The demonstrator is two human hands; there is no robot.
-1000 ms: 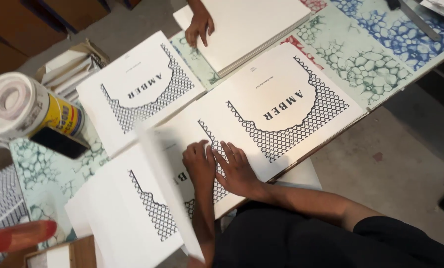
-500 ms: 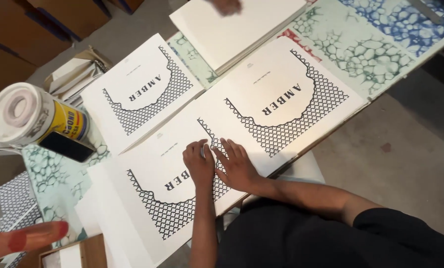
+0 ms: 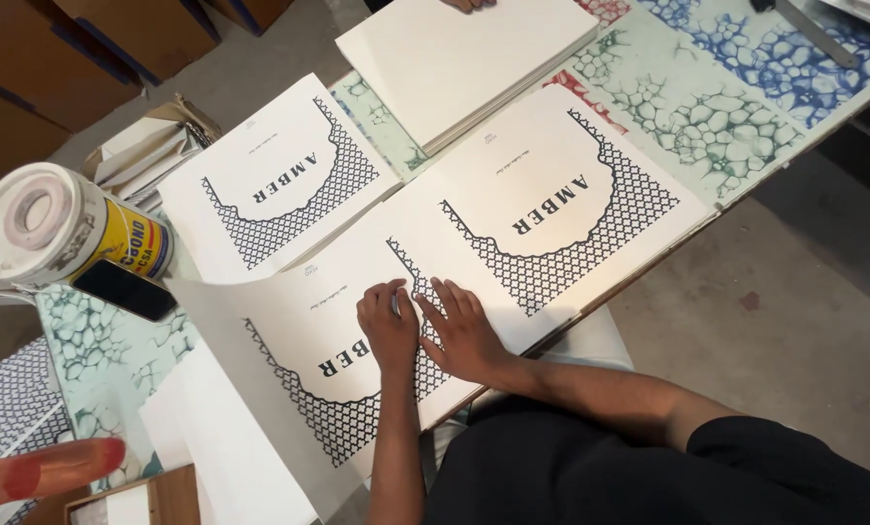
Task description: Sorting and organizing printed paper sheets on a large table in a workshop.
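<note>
Left hand (image 3: 388, 331) and right hand (image 3: 466, 335): fingers flat, released, pressing the nearest printed sheet (image 3: 337, 365) on the table (image 3: 736, 107) | loose page (image 3: 230, 408) now settled flat at left | another person's hand (image 3: 469, 5) has withdrawn to the top edge

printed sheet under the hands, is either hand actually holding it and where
Nothing is held. The left hand and right hand lie flat on the middle of the printed sheet, pressing it down, with no grip.
</note>
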